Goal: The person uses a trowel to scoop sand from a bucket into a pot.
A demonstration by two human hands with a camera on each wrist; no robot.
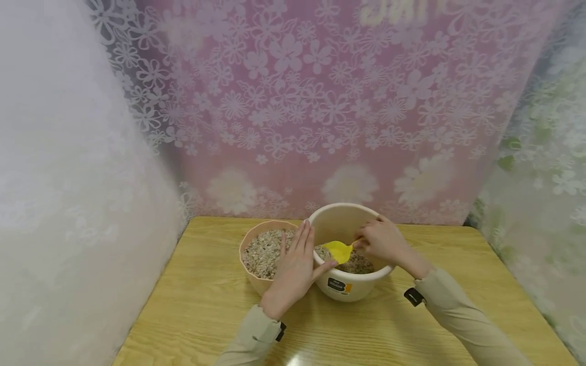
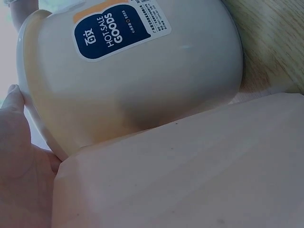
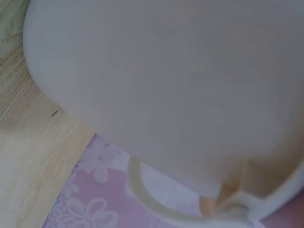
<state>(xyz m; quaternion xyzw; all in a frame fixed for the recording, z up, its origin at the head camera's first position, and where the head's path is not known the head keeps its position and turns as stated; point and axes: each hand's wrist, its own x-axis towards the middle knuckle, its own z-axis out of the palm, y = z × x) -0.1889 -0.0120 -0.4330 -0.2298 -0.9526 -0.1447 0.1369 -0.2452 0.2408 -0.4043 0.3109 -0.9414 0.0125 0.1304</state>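
Pink flowery backdrop (image 1: 284,127) behind a wood desk (image 1: 206,284). L hand (image 1: 292,267) has straight fingers resting at the white bucket (image 1: 366,288)'s rim, R hand (image 1: 383,240) pinches a yellow scoop (image 1: 340,252) by the handle, inside the bucket w/ some grain (image 1: 359,263). Pinkish bowl (image 1: 253,279) w/ more grain is just beside the bucket, on the L side btw.

"HOT-SALE GOODS" on blue label (image 2: 114,32) of white bucket (image 2: 142,76), smaller print (image 2: 159,17) illegible, cut-off lettering (image 1: 394,13) on pink curtain (image 1: 293,107) unreadable
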